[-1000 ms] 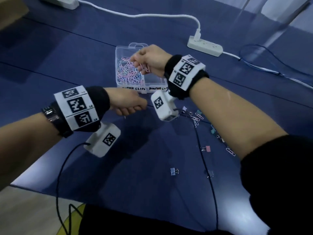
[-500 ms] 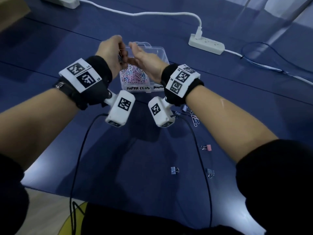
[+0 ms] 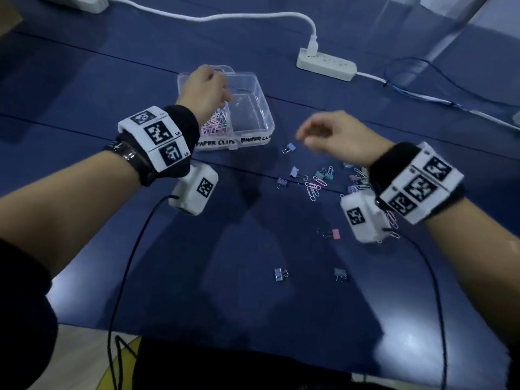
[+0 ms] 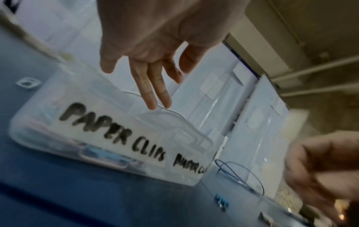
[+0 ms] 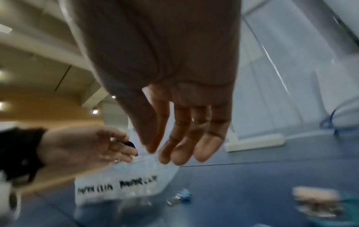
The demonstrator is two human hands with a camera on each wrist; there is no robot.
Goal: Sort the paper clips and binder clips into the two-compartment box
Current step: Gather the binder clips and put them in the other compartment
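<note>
Clear plastic, the two-compartment box (image 3: 254, 128) sits on the blue table (image 3: 197, 277) — pastel paper clips (image 3: 215, 123) heaped in its left compartment, labelled PAPER CLIPS. The left hand (image 3: 205, 91) hangs over that compartment, fingers (image 4: 153, 86) straight and loosely spread, holding nothing. The right hand (image 3: 334, 136) hovers just right of the box, fingers relaxed and empty. Beneath it, loose binder clips (image 3: 294, 171) and paper clips lie scattered — two more binder clips nearer the person.

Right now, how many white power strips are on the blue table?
2. One white plastic power strip lies beyond the clear plastic box; the other white strip sits far left, cut off by the frame.
</note>
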